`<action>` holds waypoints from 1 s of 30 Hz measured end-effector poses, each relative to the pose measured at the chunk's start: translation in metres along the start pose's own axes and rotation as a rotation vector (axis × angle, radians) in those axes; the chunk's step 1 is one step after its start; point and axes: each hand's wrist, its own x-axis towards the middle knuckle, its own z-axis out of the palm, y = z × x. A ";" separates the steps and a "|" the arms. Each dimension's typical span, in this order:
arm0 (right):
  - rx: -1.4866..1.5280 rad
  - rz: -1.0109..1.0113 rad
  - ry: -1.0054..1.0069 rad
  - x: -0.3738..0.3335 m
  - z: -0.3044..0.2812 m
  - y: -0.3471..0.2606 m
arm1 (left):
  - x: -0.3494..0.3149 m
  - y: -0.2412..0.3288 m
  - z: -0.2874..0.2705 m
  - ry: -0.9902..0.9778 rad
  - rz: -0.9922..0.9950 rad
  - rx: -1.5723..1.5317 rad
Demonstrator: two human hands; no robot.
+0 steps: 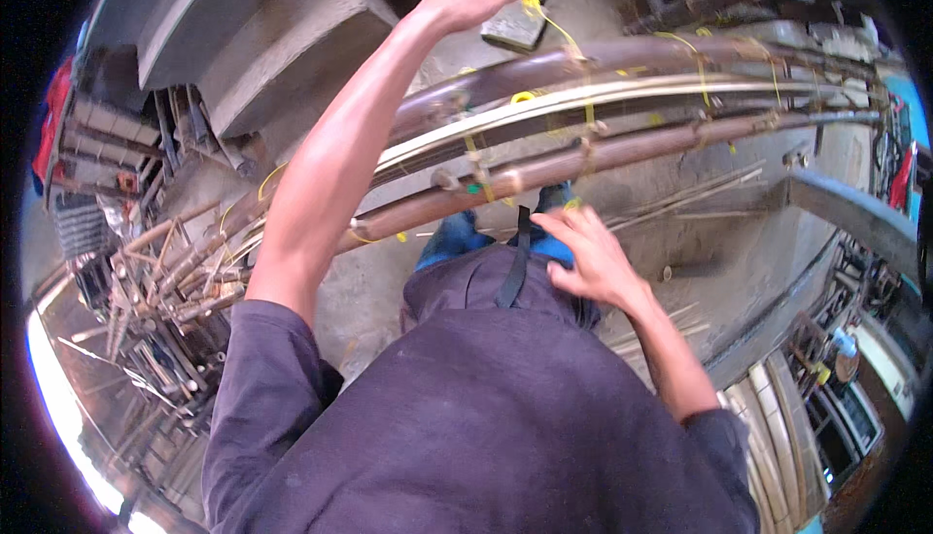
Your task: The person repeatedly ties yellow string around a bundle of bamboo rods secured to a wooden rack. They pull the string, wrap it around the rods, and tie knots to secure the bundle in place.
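Note:
My left hand is raised beyond the far pole, its fingers closed on the end of a yellow string. That string runs down to the dark brown far pole. A second brown pole lies nearer to me, with pale thin strips lengthwise between the two. Yellow ties cross the poles at several spots. Close to my body, my right hand has its fingers stretched out and apart. A bit of yellow shows at its fingertips; whether they touch it I cannot tell.
Concrete steps rise at the far left. Below them is a heap of bamboo pieces and frames. A grey beam juts in at the right, near long curved slats. Thin sticks lie on the floor. A grey slab sits past the poles.

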 end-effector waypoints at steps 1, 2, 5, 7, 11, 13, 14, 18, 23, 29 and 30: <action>0.573 0.274 -0.079 -0.005 0.015 -0.013 | -0.032 -0.011 -0.020 -0.041 0.032 -0.214; 1.287 0.509 0.059 -0.001 0.049 -0.019 | -0.060 -0.014 -0.032 -0.115 0.099 -0.441; 1.302 0.641 0.178 0.048 0.141 0.011 | -0.153 -0.008 -0.047 -0.386 0.038 -0.647; 0.479 0.434 0.038 0.057 0.091 -0.033 | -0.201 -0.018 -0.012 -0.094 0.111 -0.367; -0.351 -0.159 0.100 0.105 -0.085 -0.163 | -0.216 -0.024 0.062 0.285 0.087 -0.158; -0.449 -0.473 -0.114 0.164 -0.086 -0.184 | -0.208 -0.013 0.060 0.277 -0.003 -0.209; -0.497 -0.531 -0.193 0.192 -0.074 -0.189 | -0.205 -0.013 0.063 0.266 -0.055 -0.249; -0.019 -0.231 -0.263 0.270 -0.085 -0.149 | -0.206 -0.012 0.066 0.398 -0.181 -0.142; 0.437 0.054 -0.036 0.282 -0.021 0.007 | -0.190 0.005 0.068 0.373 -0.101 -0.086; 0.390 -0.053 -0.332 0.102 0.046 -0.045 | -0.206 0.001 0.064 0.350 -0.200 -0.113; 0.114 -0.087 -0.410 0.100 0.067 -0.033 | -0.210 0.005 0.059 0.320 -0.216 -0.127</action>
